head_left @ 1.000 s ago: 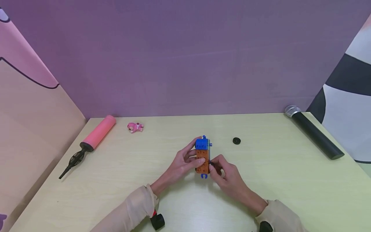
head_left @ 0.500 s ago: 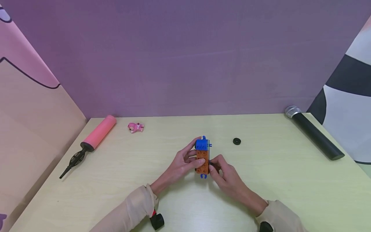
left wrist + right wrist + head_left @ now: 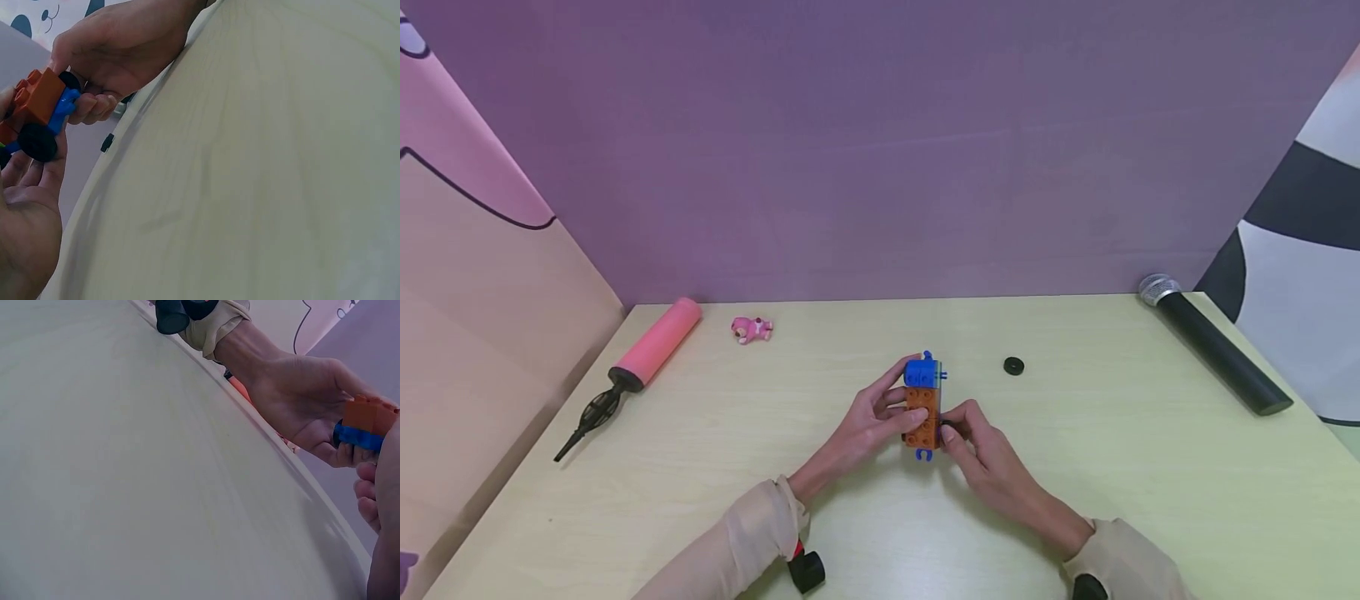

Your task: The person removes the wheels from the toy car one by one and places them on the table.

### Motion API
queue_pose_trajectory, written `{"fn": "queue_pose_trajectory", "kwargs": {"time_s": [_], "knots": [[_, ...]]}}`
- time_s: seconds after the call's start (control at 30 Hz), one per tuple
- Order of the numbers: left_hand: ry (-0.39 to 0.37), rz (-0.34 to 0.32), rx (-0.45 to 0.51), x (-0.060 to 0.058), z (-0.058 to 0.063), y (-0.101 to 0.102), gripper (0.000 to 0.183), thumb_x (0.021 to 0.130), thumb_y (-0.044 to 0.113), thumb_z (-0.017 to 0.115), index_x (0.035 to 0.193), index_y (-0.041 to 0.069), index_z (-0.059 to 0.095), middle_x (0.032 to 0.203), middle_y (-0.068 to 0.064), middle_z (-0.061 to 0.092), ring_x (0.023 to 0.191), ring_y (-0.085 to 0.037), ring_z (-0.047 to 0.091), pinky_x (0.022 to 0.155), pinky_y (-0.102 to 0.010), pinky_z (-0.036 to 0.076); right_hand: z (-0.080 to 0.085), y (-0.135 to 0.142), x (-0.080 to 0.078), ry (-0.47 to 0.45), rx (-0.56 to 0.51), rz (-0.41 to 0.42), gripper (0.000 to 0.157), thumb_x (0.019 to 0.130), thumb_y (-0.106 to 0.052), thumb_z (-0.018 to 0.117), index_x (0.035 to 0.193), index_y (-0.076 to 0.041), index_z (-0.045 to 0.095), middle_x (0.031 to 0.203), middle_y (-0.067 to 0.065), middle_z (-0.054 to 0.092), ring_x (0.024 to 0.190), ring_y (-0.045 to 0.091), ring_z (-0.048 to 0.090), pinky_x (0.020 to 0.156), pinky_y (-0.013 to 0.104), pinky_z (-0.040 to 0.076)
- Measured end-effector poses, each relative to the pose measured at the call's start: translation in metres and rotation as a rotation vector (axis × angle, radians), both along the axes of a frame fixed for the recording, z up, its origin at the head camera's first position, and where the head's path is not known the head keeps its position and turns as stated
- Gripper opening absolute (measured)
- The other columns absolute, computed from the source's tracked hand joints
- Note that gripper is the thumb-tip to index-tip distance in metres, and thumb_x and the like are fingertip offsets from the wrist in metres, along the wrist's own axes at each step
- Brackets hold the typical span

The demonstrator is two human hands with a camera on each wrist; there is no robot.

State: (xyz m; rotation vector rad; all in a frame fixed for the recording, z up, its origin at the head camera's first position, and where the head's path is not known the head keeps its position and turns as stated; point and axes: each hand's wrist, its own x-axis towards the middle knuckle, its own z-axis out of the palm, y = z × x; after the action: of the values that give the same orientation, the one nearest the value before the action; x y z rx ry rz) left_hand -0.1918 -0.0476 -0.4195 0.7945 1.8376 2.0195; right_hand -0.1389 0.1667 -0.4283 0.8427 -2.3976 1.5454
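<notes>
My left hand (image 3: 871,427) grips a building-block toy car (image 3: 922,398), thumb across its top, above the table. Orange studded bricks sit on a blue base, with a blue brick at the far end and a blue hook at the near end. My right hand (image 3: 992,462) pinches a small black wheel (image 3: 70,80) with thumb and forefinger at the car's right side. In the left wrist view another black wheel (image 3: 39,142) shows on the car's other side. A bare blue axle stub (image 3: 943,375) sticks out at the far right. The right wrist view shows the orange bricks (image 3: 369,415) partly hidden.
A loose black wheel (image 3: 1013,366) lies on the table (image 3: 1112,467) beyond my right hand. At the back left are a pink hand pump (image 3: 658,342) and a small pink bear figure (image 3: 752,330). A black microphone (image 3: 1217,346) lies at the right edge.
The car and both hands stay almost in place. The black wheel at my right fingertips shows slightly more, and the car has shifted a touch to the left.
</notes>
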Motion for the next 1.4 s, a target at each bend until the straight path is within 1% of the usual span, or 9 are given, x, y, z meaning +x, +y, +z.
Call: {"fn": "queue_pose_trajectory", "kwargs": {"time_s": [0.13,0.23,0.43,0.5,0.6,0.77,0.97,1.23,1.4], "knots": [[-0.011,0.011,0.024,0.000,0.001,-0.001,0.077,0.102,0.020,0.063,0.166,0.013,0.022,0.140,-0.023,0.061,0.122,-0.036,0.064,0.106,-0.046,0.049,0.002,0.000,0.001,-0.040,-0.066,0.032,0.014,0.109,0.004,0.042,0.120,0.005,0.051,0.121,0.024,0.068,0.104,0.014,0.067,0.086,0.030,0.059],[-0.012,0.020,0.030,0.001,0.001,-0.001,0.076,0.102,0.020,0.064,0.166,0.013,0.022,0.141,-0.023,0.060,0.123,-0.036,0.064,0.106,-0.046,0.049,0.003,0.001,0.000,-0.013,-0.079,0.014,0.016,0.108,0.004,0.046,0.123,0.005,0.052,0.118,0.019,0.070,0.100,0.015,0.068,0.085,0.029,0.059],[0.001,0.028,0.035,0.000,0.000,-0.001,0.075,0.103,0.020,0.063,0.166,0.013,0.023,0.142,-0.025,0.058,0.123,-0.038,0.064,0.105,-0.048,0.050,0.001,0.009,-0.003,0.161,0.000,-0.089,0.022,0.099,0.002,0.064,0.120,-0.002,0.057,0.097,-0.002,0.070,0.085,0.012,0.065,0.075,0.029,0.055],[0.007,0.032,0.034,0.000,-0.001,-0.001,0.074,0.104,0.020,0.063,0.166,0.013,0.024,0.142,-0.025,0.058,0.122,-0.038,0.064,0.104,-0.048,0.050,0.002,0.013,-0.005,0.221,0.030,-0.110,0.023,0.099,-0.005,0.069,0.119,-0.004,0.058,0.091,-0.007,0.066,0.081,0.009,0.060,0.070,0.030,0.052],[0.004,0.040,0.036,0.000,-0.001,-0.002,0.073,0.103,0.020,0.063,0.166,0.015,0.025,0.141,-0.024,0.059,0.121,-0.038,0.064,0.104,-0.047,0.050,0.004,0.018,-0.008,0.306,0.054,-0.123,0.026,0.101,-0.023,0.070,0.117,-0.004,0.060,0.084,-0.012,0.059,0.077,0.009,0.056,0.064,0.030,0.049],[0.002,0.046,0.049,0.000,-0.002,-0.004,0.074,0.103,0.022,0.065,0.166,0.015,0.025,0.140,-0.025,0.060,0.122,-0.036,0.063,0.103,-0.047,0.051,0.007,0.025,-0.012,0.445,0.077,-0.138,0.049,0.102,-0.047,0.061,0.113,0.001,0.064,0.081,-0.008,0.057,0.073,0.011,0.056,0.064,0.021,0.048],[0.002,0.057,0.055,0.000,-0.002,-0.005,0.073,0.103,0.020,0.065,0.165,0.017,0.026,0.141,-0.024,0.059,0.126,-0.034,0.061,0.103,-0.047,0.051,0.008,0.031,-0.018,0.612,0.155,-0.206,0.054,0.102,-0.052,0.057,0.109,0.000,0.068,0.080,-0.002,0.055,0.070,0.013,0.054,0.061,0.018,0.046],[-0.007,0.046,0.070,0.000,0.000,-0.006,0.072,0.104,0.016,0.062,0.166,0.014,0.024,0.142,-0.027,0.058,0.124,-0.034,0.061,0.103,-0.047,0.051,0.009,0.048,-0.028,0.686,0.230,-0.261,0.056,0.104,-0.054,0.054,0.107,0.000,0.068,0.080,-0.002,0.055,0.071,0.012,0.051,0.059,0.019,0.043],[0.009,0.056,0.086,0.000,-0.001,-0.005,0.072,0.103,0.014,0.062,0.165,0.017,0.027,0.139,-0.025,0.060,0.121,-0.029,0.062,0.102,-0.046,0.052,0.009,0.059,-0.034,0.711,0.245,-0.259,0.055,0.105,-0.052,0.053,0.108,0.001,0.069,0.082,0.000,0.057,0.074,0.016,0.054,0.062,0.022,0.047]]}}
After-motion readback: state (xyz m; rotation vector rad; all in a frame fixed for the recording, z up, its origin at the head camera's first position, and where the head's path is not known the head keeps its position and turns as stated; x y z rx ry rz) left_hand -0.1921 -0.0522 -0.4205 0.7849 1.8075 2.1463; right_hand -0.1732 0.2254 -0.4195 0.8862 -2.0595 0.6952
